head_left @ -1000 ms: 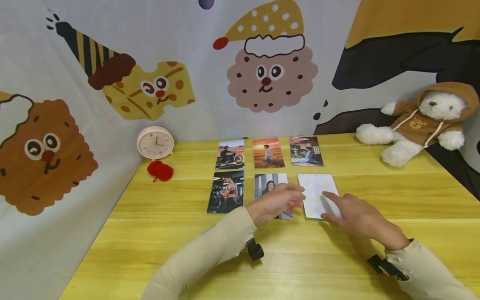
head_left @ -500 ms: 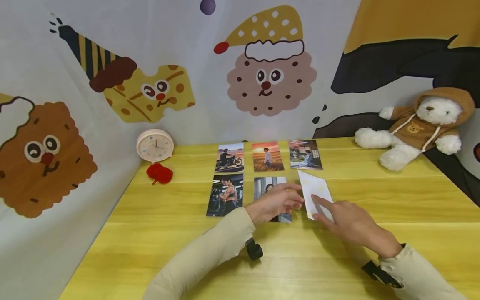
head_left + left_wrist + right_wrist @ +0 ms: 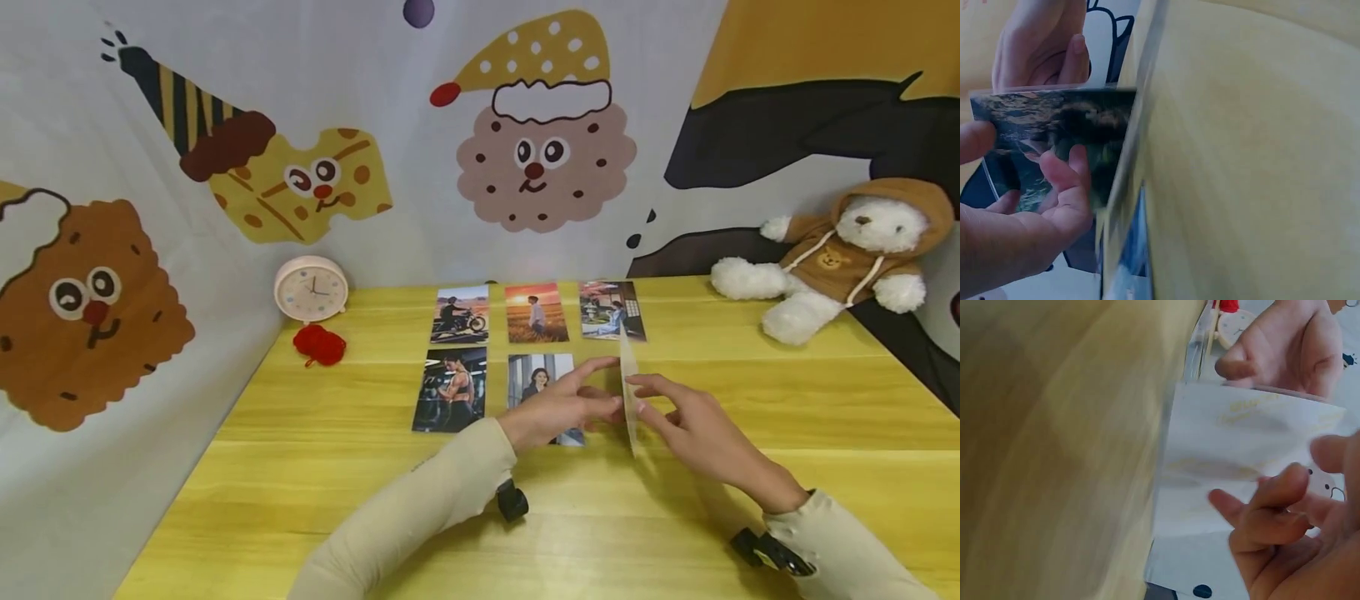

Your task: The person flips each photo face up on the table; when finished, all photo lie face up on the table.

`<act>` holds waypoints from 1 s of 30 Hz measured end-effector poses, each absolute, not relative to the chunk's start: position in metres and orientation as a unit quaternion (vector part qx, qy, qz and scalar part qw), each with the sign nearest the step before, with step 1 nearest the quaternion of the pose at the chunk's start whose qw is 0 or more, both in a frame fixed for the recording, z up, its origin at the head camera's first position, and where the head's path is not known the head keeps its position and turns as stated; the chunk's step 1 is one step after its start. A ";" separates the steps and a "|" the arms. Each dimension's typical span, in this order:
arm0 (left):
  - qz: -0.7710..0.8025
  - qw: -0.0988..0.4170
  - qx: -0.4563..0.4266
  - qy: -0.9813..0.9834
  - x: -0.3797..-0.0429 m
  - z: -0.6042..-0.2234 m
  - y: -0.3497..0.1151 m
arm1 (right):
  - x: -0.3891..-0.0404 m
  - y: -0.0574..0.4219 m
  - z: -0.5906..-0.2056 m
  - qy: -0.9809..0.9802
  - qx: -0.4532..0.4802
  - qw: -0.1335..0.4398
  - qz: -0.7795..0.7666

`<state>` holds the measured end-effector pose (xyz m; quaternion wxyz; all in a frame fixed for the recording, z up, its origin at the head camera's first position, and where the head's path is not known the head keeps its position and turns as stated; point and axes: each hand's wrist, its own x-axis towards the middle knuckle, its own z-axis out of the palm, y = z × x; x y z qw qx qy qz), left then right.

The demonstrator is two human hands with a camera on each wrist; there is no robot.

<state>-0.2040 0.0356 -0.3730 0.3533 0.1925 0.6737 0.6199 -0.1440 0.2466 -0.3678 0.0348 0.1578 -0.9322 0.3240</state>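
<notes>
A photo card (image 3: 628,396) stands on edge between my hands, nearly edge-on in the head view. Its dark green picture side faces my left hand (image 3: 558,408), whose spread, bent fingertips touch it. From the other side, the fingertips of my right hand (image 3: 701,433) meet its white back, which shows in the right wrist view. Just beneath my left hand lies a photo of a woman in a suit (image 3: 540,367), partly hidden. Left of that is a gym photo (image 3: 452,392). Behind them lie a motorcycle photo (image 3: 460,315), a sunset photo (image 3: 537,312) and a garden photo (image 3: 603,308).
A round pink clock (image 3: 311,287) stands at the back left, with a red plush item (image 3: 319,344) before it. A white teddy bear (image 3: 832,258) in a brown hoodie sits at the back right. A cartoon-printed cloth (image 3: 420,167) hangs behind the yellow wooden table (image 3: 300,500).
The white-backed card has gone from lying flat to standing on edge, its right side lifted and swung left. My right hand has moved left with it; my left fingers now touch its picture side.
</notes>
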 end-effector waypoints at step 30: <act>0.368 0.155 0.286 0.871 -0.207 -0.358 0.032 | -0.142 0.254 -0.364 -0.850 0.176 0.102 0.487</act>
